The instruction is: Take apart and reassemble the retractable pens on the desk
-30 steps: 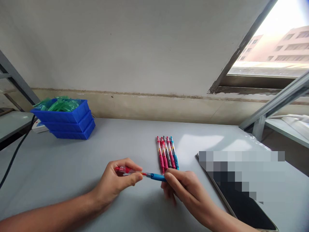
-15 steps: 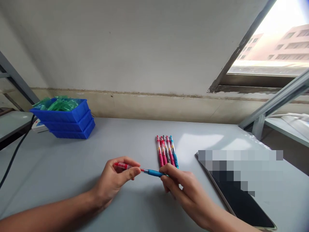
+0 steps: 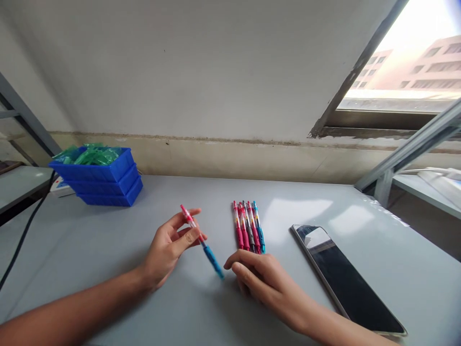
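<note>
My left hand [image 3: 176, 246] pinches a pen [image 3: 213, 259] between thumb and fingers. The pen has a red upper barrel and a blue grip, and it slants with the blue end down to the right. Just right of that end is my right hand [image 3: 264, 278], holding nothing, its thumb and forefinger a little apart and the other fingers curled under. Beyond the right hand several pens [image 3: 248, 225] lie side by side on the table, with red, dark grey and blue grips. The right hand partly covers the view near their lower ends.
A dark-screened phone [image 3: 355, 283] lies at the right on the grey table [image 3: 187, 192]. At the back left stand stacked blue trays [image 3: 108, 185], the top one holding green plastic packets [image 3: 95, 154]. A black cable [image 3: 27, 230] runs down the left side.
My right hand has let go of the pen's blue end and drawn slightly away. In my left hand the pen has swung from nearly level to a steep slant.
</note>
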